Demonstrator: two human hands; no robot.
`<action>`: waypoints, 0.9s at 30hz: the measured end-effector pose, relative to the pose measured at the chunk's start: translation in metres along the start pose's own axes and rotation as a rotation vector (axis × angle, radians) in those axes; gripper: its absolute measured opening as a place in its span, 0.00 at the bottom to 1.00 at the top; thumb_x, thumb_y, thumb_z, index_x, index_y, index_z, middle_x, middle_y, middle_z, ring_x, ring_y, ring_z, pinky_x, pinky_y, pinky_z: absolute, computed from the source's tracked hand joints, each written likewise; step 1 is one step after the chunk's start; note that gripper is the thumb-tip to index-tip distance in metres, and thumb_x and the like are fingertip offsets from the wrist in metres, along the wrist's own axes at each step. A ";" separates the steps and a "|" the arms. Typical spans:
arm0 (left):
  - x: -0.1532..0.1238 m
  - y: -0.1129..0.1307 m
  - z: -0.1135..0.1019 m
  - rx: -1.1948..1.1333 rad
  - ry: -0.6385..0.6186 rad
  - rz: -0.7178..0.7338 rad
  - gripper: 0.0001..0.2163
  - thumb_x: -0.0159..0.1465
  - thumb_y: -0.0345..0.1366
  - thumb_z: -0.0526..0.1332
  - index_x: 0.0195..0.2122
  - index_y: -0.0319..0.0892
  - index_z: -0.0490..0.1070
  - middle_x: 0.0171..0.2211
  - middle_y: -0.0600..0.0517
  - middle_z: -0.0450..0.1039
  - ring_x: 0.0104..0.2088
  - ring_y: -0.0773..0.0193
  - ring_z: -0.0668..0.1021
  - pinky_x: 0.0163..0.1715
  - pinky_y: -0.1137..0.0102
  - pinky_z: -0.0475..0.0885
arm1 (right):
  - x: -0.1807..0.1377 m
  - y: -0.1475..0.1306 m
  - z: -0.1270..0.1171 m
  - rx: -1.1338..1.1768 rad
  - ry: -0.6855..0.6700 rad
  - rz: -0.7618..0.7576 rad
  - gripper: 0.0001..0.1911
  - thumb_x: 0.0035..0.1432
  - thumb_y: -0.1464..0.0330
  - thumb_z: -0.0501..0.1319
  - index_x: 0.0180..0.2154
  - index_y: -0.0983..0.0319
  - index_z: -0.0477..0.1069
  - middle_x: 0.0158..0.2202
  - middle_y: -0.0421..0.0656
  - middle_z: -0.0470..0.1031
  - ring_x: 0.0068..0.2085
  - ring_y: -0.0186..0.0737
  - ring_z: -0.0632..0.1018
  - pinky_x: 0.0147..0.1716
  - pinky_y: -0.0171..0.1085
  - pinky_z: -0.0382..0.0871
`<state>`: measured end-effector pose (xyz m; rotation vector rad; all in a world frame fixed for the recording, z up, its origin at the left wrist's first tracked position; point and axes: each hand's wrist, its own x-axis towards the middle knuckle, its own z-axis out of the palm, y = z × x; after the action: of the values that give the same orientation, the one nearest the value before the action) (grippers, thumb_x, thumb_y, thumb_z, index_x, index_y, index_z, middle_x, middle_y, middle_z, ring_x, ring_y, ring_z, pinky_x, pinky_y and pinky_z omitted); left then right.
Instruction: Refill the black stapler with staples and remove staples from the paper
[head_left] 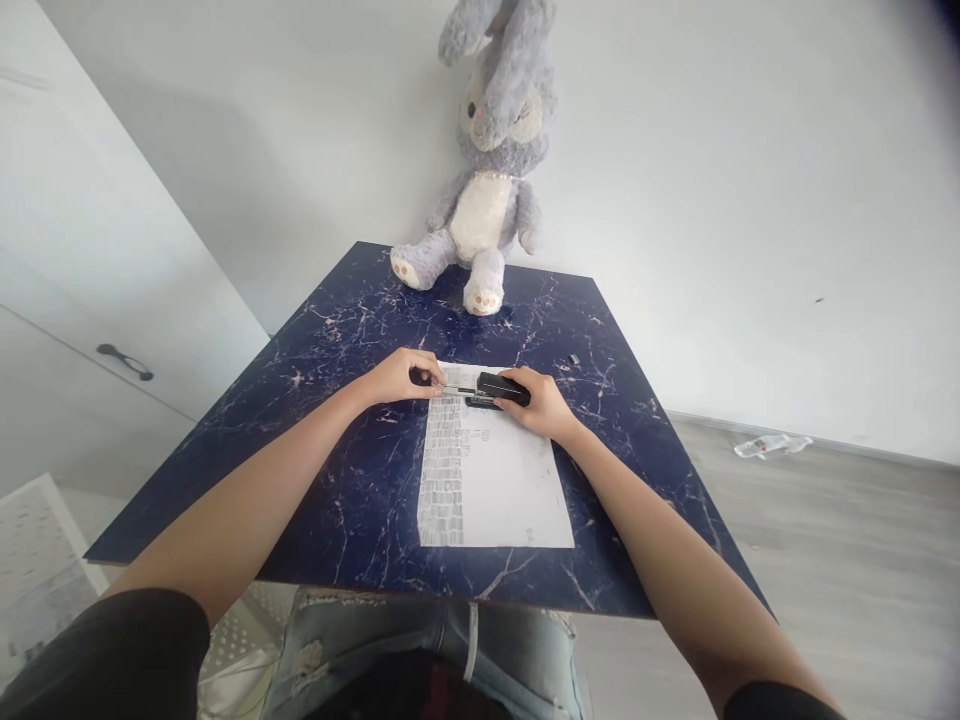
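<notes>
Pale wall (712, 200) behind, white cabinet (82, 270) with dark handle (124, 362) at left, wood-look floor (840, 570) at right with a clear plastic item (772, 446) by the wall; head view, one table (337, 500), dark blue, marbled with white veins; one grey plush rabbit (484, 215), seated at the table's far edge, feet pointing toward the hands, closing off the middle of that side; one small dark piece (574, 359), lying beyond and right of the right hand (541, 402); one printed sheet (514, 490), flat, its near end close to the table's near edge; one stapler (504, 388), black with a silver part, over the sheet's far end; right hand closed round its black body, left hand (405, 378) pinching the silver end between thumb and finger; marbled surface showing widely left of the sheet, a narrower stretch right of it, and a strip between the stapler and the rabbit's feet; near edge just before the person's jeans (375, 640).
</notes>
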<state>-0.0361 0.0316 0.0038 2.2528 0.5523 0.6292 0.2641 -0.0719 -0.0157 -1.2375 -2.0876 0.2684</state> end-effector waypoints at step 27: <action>0.015 0.008 0.045 0.049 0.139 -0.015 0.03 0.58 0.35 0.70 0.32 0.42 0.82 0.31 0.51 0.77 0.30 0.66 0.74 0.33 0.69 0.70 | 0.001 0.001 0.003 0.014 0.009 0.005 0.16 0.61 0.64 0.67 0.50 0.58 0.73 0.42 0.46 0.80 0.41 0.47 0.79 0.42 0.45 0.73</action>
<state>0.0034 0.0108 -0.0148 2.2602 0.6583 0.7765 0.2630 -0.0697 -0.0179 -1.2335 -2.0718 0.2789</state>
